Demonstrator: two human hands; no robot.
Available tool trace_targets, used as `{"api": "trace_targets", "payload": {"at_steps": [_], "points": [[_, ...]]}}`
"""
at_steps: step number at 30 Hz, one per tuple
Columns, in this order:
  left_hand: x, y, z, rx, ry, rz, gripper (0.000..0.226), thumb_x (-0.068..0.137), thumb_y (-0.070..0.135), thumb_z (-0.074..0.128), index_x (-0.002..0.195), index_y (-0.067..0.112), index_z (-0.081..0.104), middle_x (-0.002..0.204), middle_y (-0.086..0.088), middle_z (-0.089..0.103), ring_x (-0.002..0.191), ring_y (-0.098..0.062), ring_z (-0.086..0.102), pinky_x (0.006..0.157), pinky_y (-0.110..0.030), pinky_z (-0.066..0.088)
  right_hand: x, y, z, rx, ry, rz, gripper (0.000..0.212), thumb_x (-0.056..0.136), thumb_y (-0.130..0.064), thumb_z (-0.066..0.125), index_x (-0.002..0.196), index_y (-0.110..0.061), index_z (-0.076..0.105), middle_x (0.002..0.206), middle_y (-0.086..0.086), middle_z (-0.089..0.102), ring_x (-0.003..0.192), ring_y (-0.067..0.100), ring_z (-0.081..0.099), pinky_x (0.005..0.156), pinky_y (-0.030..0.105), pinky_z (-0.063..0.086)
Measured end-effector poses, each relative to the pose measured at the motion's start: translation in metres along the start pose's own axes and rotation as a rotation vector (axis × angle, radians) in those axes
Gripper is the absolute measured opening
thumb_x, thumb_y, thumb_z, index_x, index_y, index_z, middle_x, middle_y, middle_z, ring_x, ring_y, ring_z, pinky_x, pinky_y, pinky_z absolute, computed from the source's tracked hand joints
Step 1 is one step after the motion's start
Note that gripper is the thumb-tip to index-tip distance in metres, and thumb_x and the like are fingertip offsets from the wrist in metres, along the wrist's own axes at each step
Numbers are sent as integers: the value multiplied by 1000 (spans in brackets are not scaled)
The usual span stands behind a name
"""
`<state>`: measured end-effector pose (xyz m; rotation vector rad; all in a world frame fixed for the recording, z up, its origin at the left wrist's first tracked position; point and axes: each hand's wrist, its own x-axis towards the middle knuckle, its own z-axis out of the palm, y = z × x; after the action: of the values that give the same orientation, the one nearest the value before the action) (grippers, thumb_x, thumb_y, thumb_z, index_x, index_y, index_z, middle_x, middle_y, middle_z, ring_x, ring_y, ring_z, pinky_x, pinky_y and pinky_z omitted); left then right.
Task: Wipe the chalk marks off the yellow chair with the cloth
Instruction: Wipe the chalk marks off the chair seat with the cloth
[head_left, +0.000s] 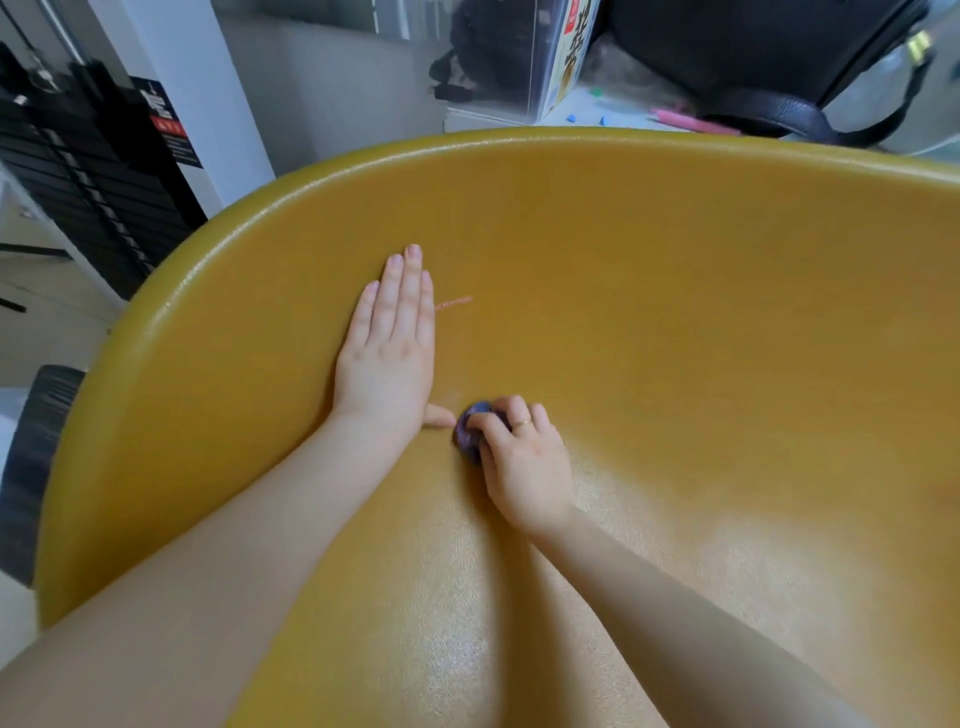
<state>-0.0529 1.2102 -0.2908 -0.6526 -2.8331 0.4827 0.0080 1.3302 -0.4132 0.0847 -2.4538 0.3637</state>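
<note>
The yellow chair (675, 312) fills most of the view, its curved shell open toward me. My left hand (389, 343) lies flat on the shell, fingers together and pointing away. A short pink chalk mark (454, 303) shows just right of its fingertips. My right hand (519, 457), wearing a ring, is closed around a small bunched purple-blue cloth (470, 428) and presses it onto the chair surface beside my left thumb. A faint smear sits just above the cloth.
Behind the chair's back rim a white surface holds blue chalk pieces (574, 118), a pink chalk stick (691, 122), a box (566, 57) and a black bag (753, 57). A black slatted stand (88, 171) is at the left.
</note>
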Motion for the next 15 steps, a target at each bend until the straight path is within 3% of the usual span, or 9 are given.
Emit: {"api": "trace_targets", "payload": {"at_steps": [5,9,12,15], "points": [[-4,-17,-5,40,-8,66,134,65,64,66,141,-4,-21,150,-19,-28,142,-29,-19,115,-34,-8,90,-3,-12,-49,248,126,20,77,-18,46,83,-15,65,90,13,63,65,30,53,52,31,41],[-10,-30,-2,102,-28,125,131,69,62,63,139,-4,-24,149,-20,-30,141,-31,-21,114,-36,-11,156,-3,-35,-47,420,219,25,76,-11,48,95,-12,65,96,16,61,72,33,53,59,33,40],[-10,-31,-1,93,-26,128,130,70,60,64,139,-5,-26,148,-21,-30,141,-31,-21,113,-36,-13,160,-6,-32,28,452,253,26,78,-10,44,92,-13,65,101,15,60,77,32,51,63,34,33],[-10,-27,-1,104,-27,119,130,69,58,66,139,-4,-25,149,-22,-29,141,-32,-20,113,-37,-12,109,-17,-7,112,347,157,18,80,-13,44,86,-20,59,103,5,55,77,27,46,61,33,42]]}}
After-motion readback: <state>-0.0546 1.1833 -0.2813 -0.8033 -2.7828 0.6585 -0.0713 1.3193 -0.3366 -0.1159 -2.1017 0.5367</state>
